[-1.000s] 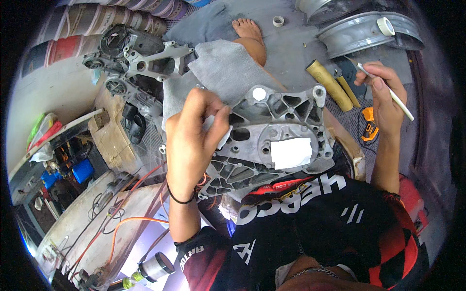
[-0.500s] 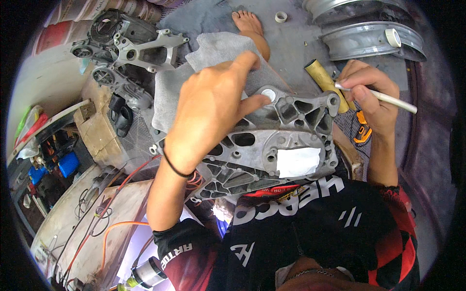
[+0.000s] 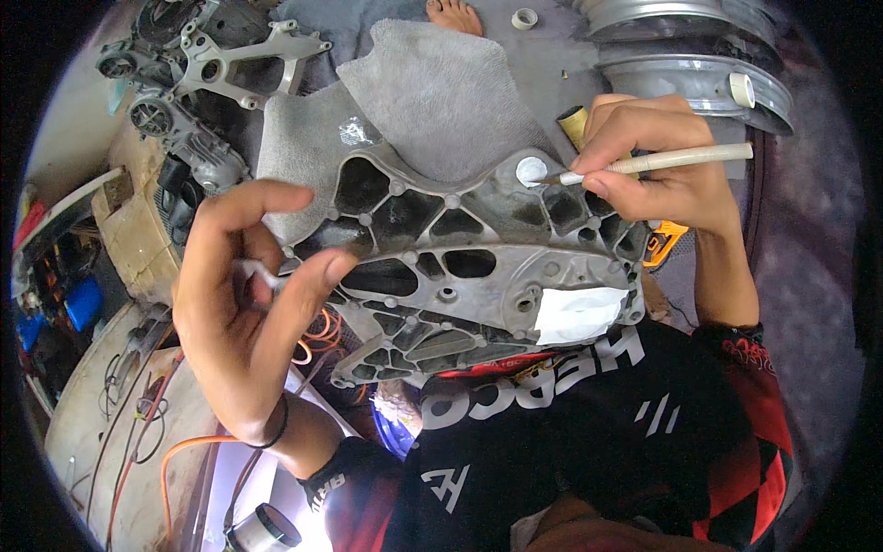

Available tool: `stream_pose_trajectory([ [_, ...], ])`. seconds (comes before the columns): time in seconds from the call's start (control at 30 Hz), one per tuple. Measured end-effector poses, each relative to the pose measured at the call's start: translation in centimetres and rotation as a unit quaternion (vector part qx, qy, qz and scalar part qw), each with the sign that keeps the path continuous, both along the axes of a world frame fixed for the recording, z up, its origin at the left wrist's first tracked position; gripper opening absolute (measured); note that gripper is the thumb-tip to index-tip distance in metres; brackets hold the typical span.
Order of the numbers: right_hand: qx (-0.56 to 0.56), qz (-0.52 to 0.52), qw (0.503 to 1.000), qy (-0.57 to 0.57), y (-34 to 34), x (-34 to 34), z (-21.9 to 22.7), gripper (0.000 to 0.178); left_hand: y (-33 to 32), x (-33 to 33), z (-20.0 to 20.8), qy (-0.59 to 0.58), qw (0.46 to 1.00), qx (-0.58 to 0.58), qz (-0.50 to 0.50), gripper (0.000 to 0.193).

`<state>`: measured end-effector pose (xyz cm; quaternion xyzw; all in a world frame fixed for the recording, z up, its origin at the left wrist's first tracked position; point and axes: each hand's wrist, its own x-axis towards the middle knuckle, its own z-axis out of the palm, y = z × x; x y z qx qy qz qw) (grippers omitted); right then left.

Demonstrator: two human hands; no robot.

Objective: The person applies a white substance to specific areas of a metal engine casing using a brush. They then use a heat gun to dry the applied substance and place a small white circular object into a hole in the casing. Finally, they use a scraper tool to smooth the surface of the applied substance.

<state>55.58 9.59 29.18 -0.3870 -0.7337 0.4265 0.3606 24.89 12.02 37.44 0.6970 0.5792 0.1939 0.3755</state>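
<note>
A grey cast metal casing [image 3: 501,262] with many ribbed pockets lies across my lap. A round white tape patch [image 3: 531,171] covers a spot on its far edge, and a rectangular white tape piece [image 3: 579,315] covers the nearer right side. My right hand [image 3: 658,156] pinches a slim white-handled, pen-shaped craft knife [image 3: 676,158], its fine tip at the round patch's right edge. My left hand [image 3: 248,294] is at the casing's left end, thumb and forefinger spread apart, other fingers curled. A small pale bit shows between those fingers; I cannot tell whether it belongs to the casing.
Grey cloth [image 3: 451,92] lies under the casing's far side. Other engine castings [image 3: 198,129] sit far left, metal wheel rims [image 3: 681,87] far right. A tape roll [image 3: 524,18] rests on the floor; a yellow tube [image 3: 573,124] and an orange-yellow tool [image 3: 667,241] lie behind my right hand.
My left hand has left the round patch and moved left and nearer, its thumb and forefinger apart. My right hand has brought the knife left to the patch. The view has shifted slightly.
</note>
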Motion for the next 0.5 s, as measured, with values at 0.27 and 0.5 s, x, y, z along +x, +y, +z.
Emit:
stream_pose_trajectory([
  [0.27, -0.016, 0.017, 0.999, -0.036, 0.8, -0.4, 0.3, 0.010, -1.8, -2.7, -0.7, -0.036, 0.999, 0.018, 0.032, 0.046],
  [0.5, -0.088, 0.034, 0.995, -0.045, 1.5, -0.6, 1.0, 0.008, -2.4, -3.5, -0.6, -0.045, 0.998, 0.006, 0.049, 0.046],
])
